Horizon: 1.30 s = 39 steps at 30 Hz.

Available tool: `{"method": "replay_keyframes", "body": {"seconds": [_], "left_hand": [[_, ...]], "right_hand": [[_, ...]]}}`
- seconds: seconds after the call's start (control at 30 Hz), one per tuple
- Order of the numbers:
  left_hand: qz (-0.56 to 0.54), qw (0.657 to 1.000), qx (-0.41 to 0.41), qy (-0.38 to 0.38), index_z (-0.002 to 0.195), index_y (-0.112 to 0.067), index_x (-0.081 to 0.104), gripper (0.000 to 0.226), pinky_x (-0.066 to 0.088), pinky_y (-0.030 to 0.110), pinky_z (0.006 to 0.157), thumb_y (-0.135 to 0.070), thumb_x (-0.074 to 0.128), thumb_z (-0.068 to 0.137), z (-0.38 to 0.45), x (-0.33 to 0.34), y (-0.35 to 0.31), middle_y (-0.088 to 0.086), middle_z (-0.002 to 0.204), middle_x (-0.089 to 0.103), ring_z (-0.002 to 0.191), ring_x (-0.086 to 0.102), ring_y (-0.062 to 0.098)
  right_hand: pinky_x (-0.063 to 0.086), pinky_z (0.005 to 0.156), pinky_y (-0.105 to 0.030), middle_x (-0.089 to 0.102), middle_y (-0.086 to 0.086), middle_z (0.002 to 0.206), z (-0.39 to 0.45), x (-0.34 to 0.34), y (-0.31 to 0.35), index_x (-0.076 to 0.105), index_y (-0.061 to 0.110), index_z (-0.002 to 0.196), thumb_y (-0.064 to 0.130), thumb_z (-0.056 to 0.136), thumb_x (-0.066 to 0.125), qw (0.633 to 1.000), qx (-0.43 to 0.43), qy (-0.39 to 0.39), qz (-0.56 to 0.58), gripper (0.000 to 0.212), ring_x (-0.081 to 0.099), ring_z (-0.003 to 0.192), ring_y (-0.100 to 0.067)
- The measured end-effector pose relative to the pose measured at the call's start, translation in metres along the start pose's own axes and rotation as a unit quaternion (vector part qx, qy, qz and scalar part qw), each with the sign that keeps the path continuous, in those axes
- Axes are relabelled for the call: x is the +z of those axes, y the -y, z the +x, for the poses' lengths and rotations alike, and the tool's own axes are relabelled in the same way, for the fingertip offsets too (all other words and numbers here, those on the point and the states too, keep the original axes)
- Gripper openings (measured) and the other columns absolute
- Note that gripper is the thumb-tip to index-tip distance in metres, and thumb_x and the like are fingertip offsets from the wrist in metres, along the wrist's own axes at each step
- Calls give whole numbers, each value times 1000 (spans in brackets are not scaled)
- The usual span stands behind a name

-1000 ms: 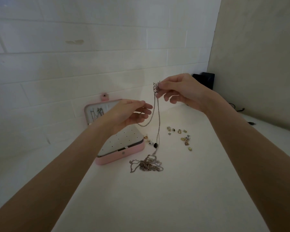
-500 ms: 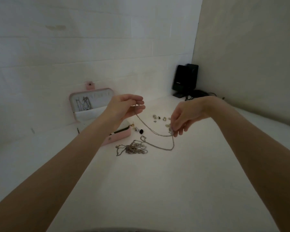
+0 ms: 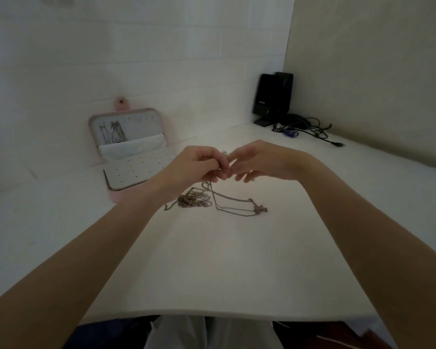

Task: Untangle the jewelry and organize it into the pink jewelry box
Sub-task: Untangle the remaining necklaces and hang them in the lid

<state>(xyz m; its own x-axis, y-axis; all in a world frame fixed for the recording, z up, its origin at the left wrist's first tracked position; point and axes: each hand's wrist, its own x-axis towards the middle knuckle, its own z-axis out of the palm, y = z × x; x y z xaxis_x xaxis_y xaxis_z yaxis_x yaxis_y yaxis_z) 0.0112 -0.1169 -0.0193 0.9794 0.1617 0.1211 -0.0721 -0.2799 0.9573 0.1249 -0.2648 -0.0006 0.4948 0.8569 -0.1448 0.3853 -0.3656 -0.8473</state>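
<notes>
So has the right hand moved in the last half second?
Yes. The right hand has risen off the table and gone left, toward the pink jewelry box, meeting the left hand.

Both bare forearms reach forward from the lower corners of the view and converge above the thin silver chain necklace (image 3: 233,205) that lies on the white tabletop. The left hand (image 3: 199,165) hovers just above the chain's near-left end, its fingers curled inward and its fingertips pinching a strand that rises from the chain. The right hand (image 3: 259,159) hangs just beside it, wrist bent down, with its index finger and thumb meeting the left fingertips at the same strand, while its other fingers hang loosely curled below.
</notes>
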Motion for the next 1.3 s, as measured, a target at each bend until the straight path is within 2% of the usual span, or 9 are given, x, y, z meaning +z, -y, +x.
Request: {"method": "replay_keyframes", "body": {"seconds": [0.1, 0.27, 0.43, 0.57, 0.7, 0.83, 0.93, 1.07, 1.3], "left_hand": [[-4, 1000, -25, -1, 78, -6, 65, 27, 50, 16, 63, 8, 44, 89, 3, -5, 3, 4, 68, 67, 65, 62, 8], [30, 999, -33, -22, 80, -8, 64, 26, 44, 13, 57, 5, 44, 89, 10, -11, 7, -1, 69, 68, 59, 59, 2], [32, 997, -54, -45, 81, -9, 60, 21, 42, 12, 53, 5, 46, 89, 17, -15, 18, 2, 72, 69, 53, 54, 1], [9, 997, -64, -44, 85, -10, 58, 13, 48, 14, 59, 0, 51, 90, 21, -18, 23, 7, 80, 72, 60, 61, 4], [-18, 998, -63, -26, 89, -7, 56, 6, 55, 19, 69, -2, 55, 90, 27, -17, 23, 10, 85, 73, 70, 67, 11], [-29, 998, -62, -8, 86, -8, 55, 6, 56, 23, 74, -4, 55, 91, 32, -22, 23, 12, 88, 73, 79, 70, 17], [114, 992, -51, -10, 90, -7, 63, 11, 54, 19, 71, -3, 53, 92, 33, -27, 27, 9, 87, 73, 76, 69, 15], [449, 893, 24, 25, 101, -12, 72, 18, 47, 19, 79, -10, 60, 87, 34, -23, 37, 1, 96, 70, 83, 62, 11], [538, 842, 23, 23, 99, -12, 67, 15, 45, 26, 80, -15, 57, 89, 37, -15, 35, 1, 100, 66, 93, 58, 17]], "right_hand": [[50, 73, -18, 70, -7, 91, 10, 7, -2, 64, 7, 111, 2, 87, 60, 996, -36, 39, 77, 25, 64, 84, -14], [51, 63, -17, 72, -3, 74, 27, 5, -9, 70, 5, 88, 2, 83, 65, 993, -29, -47, 105, 8, 62, 64, -8], [51, 63, -17, 72, -5, 77, 40, 3, -16, 70, 7, 84, 6, 80, 70, 994, -8, -44, 102, 4, 62, 63, -7], [53, 65, -15, 73, -7, 82, 48, 2, -18, 67, 4, 91, -2, 82, 65, 977, -26, -60, 203, 11, 67, 71, -10], [52, 63, -16, 73, -5, 77, 57, 6, -16, 67, 5, 90, 0, 82, 65, 972, -39, -109, 206, 10, 69, 71, -11], [52, 65, -17, 72, -6, 78, 60, 7, -14, 63, 6, 87, 2, 83, 63, 927, -51, -106, 355, 6, 64, 67, -10], [50, 61, -15, 67, -2, 68, 59, 5, -12, 60, 8, 79, 5, 86, 60, 902, -50, -108, 416, 8, 58, 63, -9], [51, 64, -18, 66, -1, 67, 56, 2, -10, 63, 9, 83, 6, 86, 61, 928, -15, -82, 363, 5, 59, 62, -10], [55, 64, -22, 64, -2, 68, 53, 5, -15, 69, 5, 81, -3, 84, 60, 955, 33, -63, 289, 12, 60, 59, -11]]}}
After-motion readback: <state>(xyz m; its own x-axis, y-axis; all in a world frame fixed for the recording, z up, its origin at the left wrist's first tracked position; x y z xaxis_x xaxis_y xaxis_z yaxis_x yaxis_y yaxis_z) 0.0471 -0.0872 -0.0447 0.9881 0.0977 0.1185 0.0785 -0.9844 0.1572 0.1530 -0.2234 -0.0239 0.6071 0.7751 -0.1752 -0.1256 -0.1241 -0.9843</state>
